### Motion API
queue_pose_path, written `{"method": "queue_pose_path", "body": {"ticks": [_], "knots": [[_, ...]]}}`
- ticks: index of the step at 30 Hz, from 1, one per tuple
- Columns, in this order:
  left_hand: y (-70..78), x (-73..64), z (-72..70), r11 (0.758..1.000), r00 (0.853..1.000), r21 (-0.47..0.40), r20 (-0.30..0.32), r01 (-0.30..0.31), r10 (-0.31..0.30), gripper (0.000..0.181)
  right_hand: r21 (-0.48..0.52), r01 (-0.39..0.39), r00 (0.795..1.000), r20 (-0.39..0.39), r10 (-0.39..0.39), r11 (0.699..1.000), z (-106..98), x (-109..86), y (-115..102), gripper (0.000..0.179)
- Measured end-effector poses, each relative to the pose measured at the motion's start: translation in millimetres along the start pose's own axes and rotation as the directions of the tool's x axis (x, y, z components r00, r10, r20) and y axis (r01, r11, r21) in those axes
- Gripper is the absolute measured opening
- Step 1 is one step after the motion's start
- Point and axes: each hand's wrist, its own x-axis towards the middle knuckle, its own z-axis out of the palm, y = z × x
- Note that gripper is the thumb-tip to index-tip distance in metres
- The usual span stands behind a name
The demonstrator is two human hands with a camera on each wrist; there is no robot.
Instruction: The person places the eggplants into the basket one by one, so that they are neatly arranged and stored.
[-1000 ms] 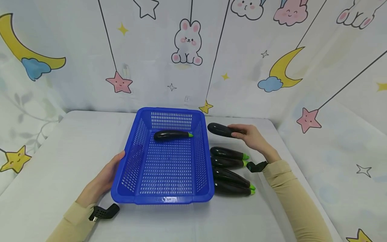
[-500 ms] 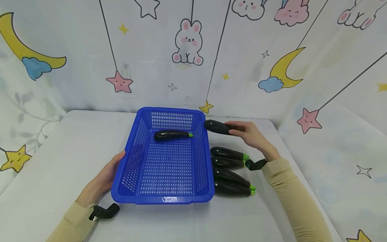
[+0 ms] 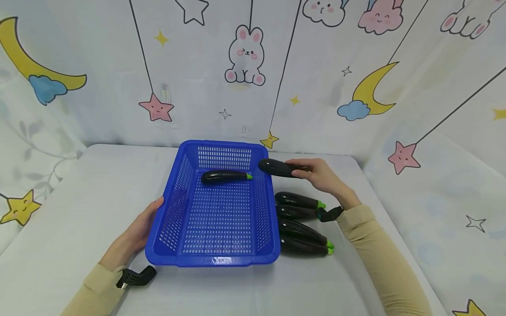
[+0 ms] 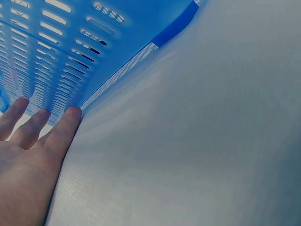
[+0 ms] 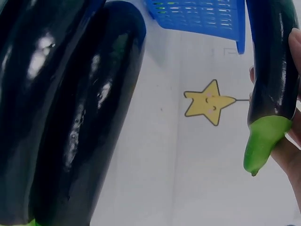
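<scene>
My right hand (image 3: 322, 175) grips a dark eggplant (image 3: 276, 167) around its stem half. The blunt end of that eggplant is over the right rim of the blue basket (image 3: 215, 261). In the right wrist view its green stem end (image 5: 267, 141) points down beside my fingers. Inside the basket, near the far wall, lies another eggplant (image 3: 223, 176). My left hand (image 3: 136, 230) rests against the basket's left side. Its fairly straight fingers (image 4: 63, 129) touch the perforated outer wall in the left wrist view; the thumb is out of sight there.
Several eggplants lie on the white table to the right of the basket, among them a far one (image 3: 296, 199) and a near one (image 3: 304, 246). Their green stems point right. A patterned curtain (image 3: 197, 66) hangs behind the table (image 3: 118, 171).
My right hand has moved left with the eggplant, bringing its blunt end from beside the basket to over the right rim. My left hand and the basket have stayed put.
</scene>
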Motion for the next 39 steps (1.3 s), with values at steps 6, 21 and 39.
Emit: {"method": "queue_pose_path", "body": {"ticks": [6, 21, 39], "knots": [[1.4, 0.5, 0.6, 1.0, 1.0, -0.003, 0.0, -0.002, 0.002, 0.061, -0.012, 0.034, 0.999, 0.009, -0.034, 0.999, 1, 3.6, -2, 0.035], [2.5, 0.4, 2.4, 1.0, 0.999, 0.013, -0.03, 0.01, -0.01, 0.067, 0.032, 0.041, 0.998, 0.045, -0.043, 0.999, 9, 15.1, -14, 0.035], [2.5, -1.6, 1.2, 1.0, 0.999, -0.017, 0.027, -0.02, 0.02, 0.043, 0.04, 0.049, 0.997, 0.062, -0.052, 0.998, 18, 21.5, -31, 0.034]]}}
